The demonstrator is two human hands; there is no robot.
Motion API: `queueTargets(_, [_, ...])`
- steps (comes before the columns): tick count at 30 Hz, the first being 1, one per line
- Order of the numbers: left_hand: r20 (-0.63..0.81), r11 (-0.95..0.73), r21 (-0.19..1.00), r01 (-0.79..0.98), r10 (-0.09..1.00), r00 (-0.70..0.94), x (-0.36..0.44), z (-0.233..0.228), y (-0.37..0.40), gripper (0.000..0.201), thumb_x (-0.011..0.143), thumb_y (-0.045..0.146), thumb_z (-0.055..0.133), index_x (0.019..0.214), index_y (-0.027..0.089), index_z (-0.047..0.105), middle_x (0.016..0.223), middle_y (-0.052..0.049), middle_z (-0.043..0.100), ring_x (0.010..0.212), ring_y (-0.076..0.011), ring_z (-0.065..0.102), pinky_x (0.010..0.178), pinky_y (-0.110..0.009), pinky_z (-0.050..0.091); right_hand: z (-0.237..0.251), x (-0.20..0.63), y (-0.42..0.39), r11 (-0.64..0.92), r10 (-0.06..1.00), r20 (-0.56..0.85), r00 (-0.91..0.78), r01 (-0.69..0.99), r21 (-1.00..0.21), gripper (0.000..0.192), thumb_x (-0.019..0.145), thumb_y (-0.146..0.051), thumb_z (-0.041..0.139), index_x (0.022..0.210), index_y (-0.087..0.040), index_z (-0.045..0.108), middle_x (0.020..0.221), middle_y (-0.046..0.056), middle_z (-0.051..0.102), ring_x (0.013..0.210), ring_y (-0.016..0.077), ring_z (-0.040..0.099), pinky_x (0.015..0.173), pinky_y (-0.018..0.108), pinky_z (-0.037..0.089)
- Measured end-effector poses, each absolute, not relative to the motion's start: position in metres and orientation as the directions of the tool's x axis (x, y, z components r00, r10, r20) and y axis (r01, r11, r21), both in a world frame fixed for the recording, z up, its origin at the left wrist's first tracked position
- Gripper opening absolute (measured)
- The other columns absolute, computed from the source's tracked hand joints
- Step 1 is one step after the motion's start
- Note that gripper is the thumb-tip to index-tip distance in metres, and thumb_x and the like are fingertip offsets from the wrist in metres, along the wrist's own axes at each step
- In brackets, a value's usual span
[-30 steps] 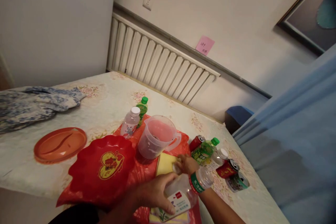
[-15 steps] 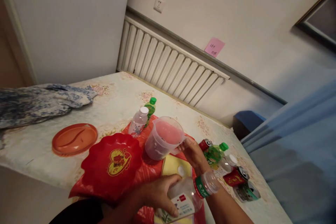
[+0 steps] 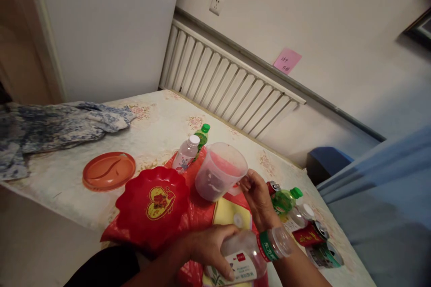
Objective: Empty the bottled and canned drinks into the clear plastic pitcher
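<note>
Clock directions are taken from the translucent jug (image 3: 213,183), which stands on a red plastic sheet (image 3: 196,215). Between 9 and 10 o'clock lies a crumpled patterned cloth (image 3: 67,128); at 9, an orange dish (image 3: 108,171). A scalloped red tray (image 3: 148,215) sits at 8, showing a gold heart. A white-capped bottle (image 3: 185,157) stands at 10, partly covering a green-capped bottle (image 3: 203,136) at 11; their caps probably let them stand unattended.

At 6, the left hand (image 3: 213,249) curls firmly around the body of an uncapped clear bottle (image 3: 243,260), its neck toward 3, likely gripped there to leave the mouth free. The bottle partly covers a yellow sheet (image 3: 232,213).

At 4, the right hand (image 3: 257,197) has its fingers bent at the jug's handle, presumably the easiest hold; whether they close around it, I cannot tell. Beyond, bottles and cans (image 3: 311,234) form a row.

The clear bottle's green band reads 东方, the rest cut off. Gold characters on a red can and handwriting on the pink note (image 3: 287,60) at 2 are unclear.
</note>
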State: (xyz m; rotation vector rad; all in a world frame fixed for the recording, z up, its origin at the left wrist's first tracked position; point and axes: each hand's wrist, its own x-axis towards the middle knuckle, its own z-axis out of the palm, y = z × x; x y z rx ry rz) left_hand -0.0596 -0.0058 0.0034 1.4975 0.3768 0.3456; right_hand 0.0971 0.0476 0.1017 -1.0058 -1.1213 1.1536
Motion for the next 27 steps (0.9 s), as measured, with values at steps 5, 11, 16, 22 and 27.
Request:
queueTargets(5, [-0.043,0.041,0.999,0.028,0.433,0.901,-0.06,0.003,-0.006,0.08,0.044,0.035,0.088,0.117,0.024,0.058,0.099,0.001,0.065,0.085,-0.0215,0.06,0.062,-0.023,0.042,0.129,0.093,0.043,0.208,0.975,0.188,0.121,-0.181,-0.961,0.037,0.077,-0.034,0.064,0.056,-0.023,0.035,0.054,-0.009,0.024,0.049,0.0091,0.022,0.049,0.024,0.032])
queueTargets(11, [-0.036,0.01,0.999,0.035,0.457,0.889,-0.063,0.005,-0.004,0.075,0.044,0.032,0.088,0.112,0.024,0.059,0.095,0.001,0.064,0.082,-0.0206,0.06,0.06,-0.022,0.041,0.156,0.097,0.04,0.233,0.959,0.194,0.207,-0.186,-0.955,0.04,0.068,-0.034,0.07,0.054,-0.023,0.034,0.051,-0.01,0.022,0.045,0.0078,0.018,0.043,0.023,0.028])
queueTargets(16, [-0.011,0.032,0.999,-0.004,0.474,0.881,-0.064,0.01,0.0,0.069,0.045,0.031,0.088,0.107,0.022,0.059,0.09,0.002,0.062,0.078,-0.0186,0.058,0.06,-0.022,0.04,0.178,0.119,0.031,0.263,0.943,0.217,0.251,-0.166,-0.95,0.039,0.068,-0.034,0.071,0.052,-0.022,0.037,0.05,-0.01,0.023,0.044,0.007,0.02,0.043,0.023,0.031])
queueTargets(22, [0.012,0.058,0.997,-0.047,0.497,0.868,-0.065,0.013,0.005,0.069,0.047,0.026,0.083,0.111,0.024,0.057,0.093,0.004,0.062,0.083,-0.0183,0.058,0.063,-0.021,0.041,0.208,0.156,-0.001,0.311,0.884,0.287,0.368,-0.006,-0.95,0.038,0.071,-0.032,0.068,0.049,-0.022,0.038,0.049,-0.008,0.028,0.046,0.0085,0.028,0.049,0.025,0.037])
queueTargets(27, [0.034,0.072,0.993,-0.089,0.555,0.831,-0.067,0.012,0.01,0.072,0.05,0.022,0.079,0.118,0.023,0.055,0.104,0.002,0.065,0.096,-0.0229,0.059,0.072,-0.025,0.045,0.229,0.185,-0.039,0.277,0.844,0.312,0.436,0.144,-0.95,0.041,0.079,-0.035,0.064,0.05,-0.023,0.038,0.05,-0.007,0.029,0.046,0.0099,0.029,0.05,0.027,0.036])
